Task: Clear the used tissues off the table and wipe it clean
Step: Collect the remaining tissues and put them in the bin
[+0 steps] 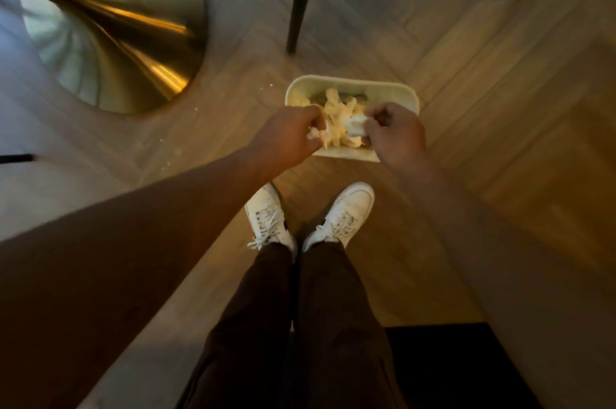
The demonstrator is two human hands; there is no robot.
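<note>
Both grips clenched on tissue wads, left hand point(286, 135), right hand point(396, 133), seemingly above bin point(350, 83) rim

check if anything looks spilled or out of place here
Small white scraps lie scattered on the wood floor, left of the bin, toward the brass table base. They look like tissue bits that missed it.

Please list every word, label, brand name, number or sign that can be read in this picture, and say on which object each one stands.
None: no text can be read anywhere in this picture.
White bin: plain rim, no label visible.
White shoes: dark patches on the sides, too blurred to read as a brand.
Tissues in the bin and in both hands: no print visible.
Brass table base: only reflections.
</note>
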